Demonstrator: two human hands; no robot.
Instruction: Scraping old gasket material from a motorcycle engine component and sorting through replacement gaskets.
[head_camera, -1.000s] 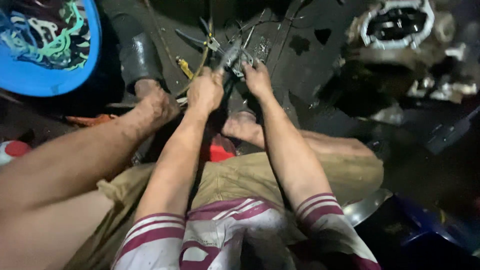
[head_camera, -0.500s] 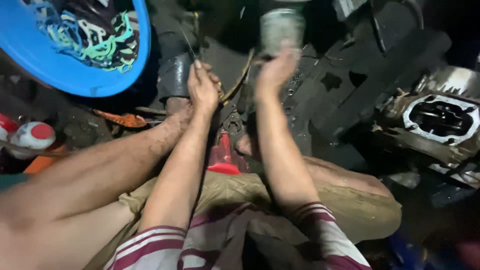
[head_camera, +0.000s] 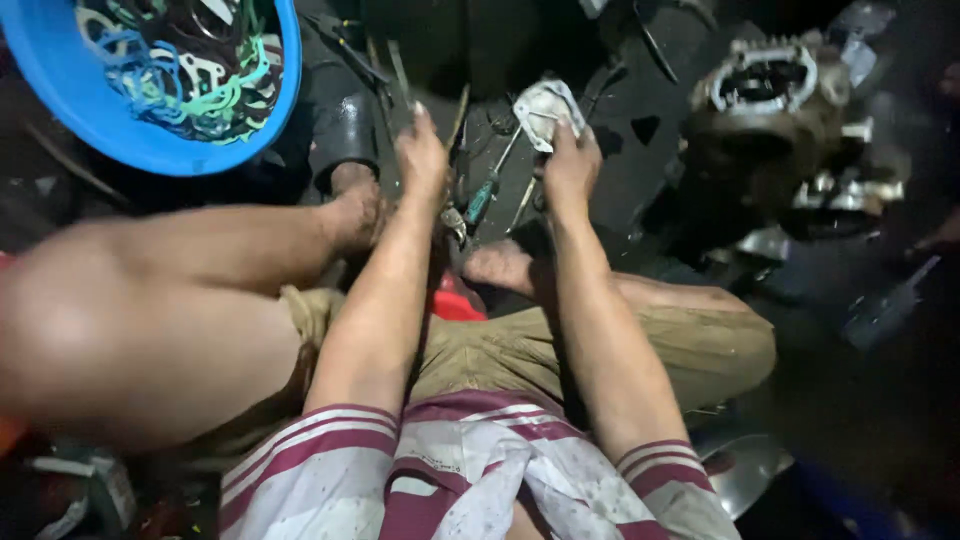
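Note:
I sit on a dark, oily floor with my knees spread. My right hand (head_camera: 570, 165) grips a pale, flat metal part (head_camera: 545, 108) by its lower edge and holds it up just above the floor. My left hand (head_camera: 420, 155) reaches forward with its fingers stretched out over thin metal rods and tools (head_camera: 400, 75); nothing shows in its grasp. Between the two hands a screwdriver with a teal handle (head_camera: 481, 200) lies on the floor. My bare feet (head_camera: 500, 268) rest just below the hands.
A blue plastic basin (head_camera: 80, 120) full of coloured gaskets stands at the top left. An engine cylinder block (head_camera: 770, 90) with an open bore sits at the top right. A red object (head_camera: 458, 300) lies between my legs. A shiny metal dish (head_camera: 745, 470) is at the lower right.
My right hand has come down and toward me with the pale part. My left hand has stayed among the rods. The view has shifted, so the cylinder block now sits higher.

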